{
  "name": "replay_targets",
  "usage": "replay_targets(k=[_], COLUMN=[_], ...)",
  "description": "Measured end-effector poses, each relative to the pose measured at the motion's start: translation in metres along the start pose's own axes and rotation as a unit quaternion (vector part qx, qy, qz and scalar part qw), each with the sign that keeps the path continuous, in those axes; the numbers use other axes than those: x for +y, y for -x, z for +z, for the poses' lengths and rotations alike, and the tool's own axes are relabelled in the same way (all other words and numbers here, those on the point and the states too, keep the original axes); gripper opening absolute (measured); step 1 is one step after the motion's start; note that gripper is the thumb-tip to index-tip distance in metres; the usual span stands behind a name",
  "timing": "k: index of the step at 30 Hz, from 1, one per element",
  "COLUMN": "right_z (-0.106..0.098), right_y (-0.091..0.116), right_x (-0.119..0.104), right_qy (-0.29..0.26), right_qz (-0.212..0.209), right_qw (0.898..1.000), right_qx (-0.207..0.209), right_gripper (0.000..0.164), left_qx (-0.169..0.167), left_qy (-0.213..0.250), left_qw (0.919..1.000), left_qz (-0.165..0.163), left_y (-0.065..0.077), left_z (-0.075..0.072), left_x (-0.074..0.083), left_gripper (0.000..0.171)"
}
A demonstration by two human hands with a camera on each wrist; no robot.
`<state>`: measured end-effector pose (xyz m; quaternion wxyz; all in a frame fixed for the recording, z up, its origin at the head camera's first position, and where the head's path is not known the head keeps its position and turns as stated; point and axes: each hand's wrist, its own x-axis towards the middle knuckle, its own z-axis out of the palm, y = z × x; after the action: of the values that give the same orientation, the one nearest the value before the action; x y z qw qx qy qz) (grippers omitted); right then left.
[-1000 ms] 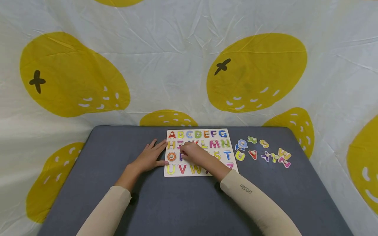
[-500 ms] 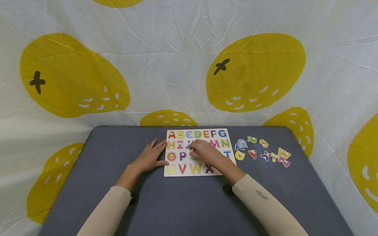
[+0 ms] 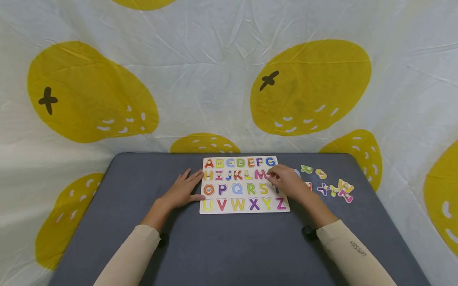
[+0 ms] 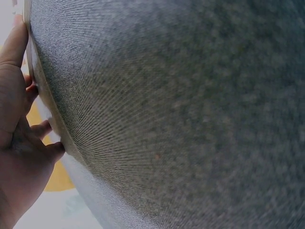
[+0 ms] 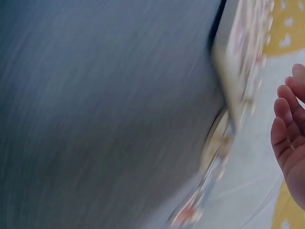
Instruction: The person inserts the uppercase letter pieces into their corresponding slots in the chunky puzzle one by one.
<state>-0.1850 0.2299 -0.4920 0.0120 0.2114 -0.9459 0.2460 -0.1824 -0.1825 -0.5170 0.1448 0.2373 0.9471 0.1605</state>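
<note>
At a gray tabletop [image 3: 229,246], the head view shows the left hand [image 3: 183,189], fingers spread, at the left edge of an alphabet board [image 3: 229,212]. The right hand [image 3: 288,180], fingers bent, hangs over its right side, near the loose letters [image 3: 323,189]. Fitting pieces appears under way, filled through P; the next move likely calls for gripping another knob. Left wrist view: digits touch the board's edge. Right wrist view: loosely curled fingers, no piece visible.

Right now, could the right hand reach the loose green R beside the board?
Probably yes: the right hand looks empty and close by, and nothing covers the loose green R.
</note>
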Motion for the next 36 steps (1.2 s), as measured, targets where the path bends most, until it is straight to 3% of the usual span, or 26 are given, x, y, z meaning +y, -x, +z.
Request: replay_targets(k=[8, 14, 23, 36], right_z=[-0.023, -0.035, -0.034, -0.027], right_y=[0.021, 0.027, 0.022, 0.009], right_x=[0.048, 0.070, 0.081, 0.090], right_qy=[0.009, 0.036, 0.044, 0.042], right_qz=[0.038, 0.068, 0.074, 0.082], right_qw=[0.999, 0.997, 0.996, 0.995], right_qx=[0.020, 0.006, -0.030, -0.038], right_gripper=[0.022, 0.025, 0.023, 0.017], left_qx=[0.004, 0.003, 0.000, 0.008], left_qy=[-0.001, -0.001, -0.003, 0.000], left_qw=[1.0000, 1.0000, 1.0000, 1.0000], left_qz=[0.007, 0.007, 0.003, -0.001], left_y=[-0.002, -0.002, 0.000, 0.001], left_z=[0.002, 0.001, 0.000, 0.001], left_x=[0.002, 0.005, 0.004, 0.002], left_gripper=[0.096, 0.095, 0.095, 0.095])
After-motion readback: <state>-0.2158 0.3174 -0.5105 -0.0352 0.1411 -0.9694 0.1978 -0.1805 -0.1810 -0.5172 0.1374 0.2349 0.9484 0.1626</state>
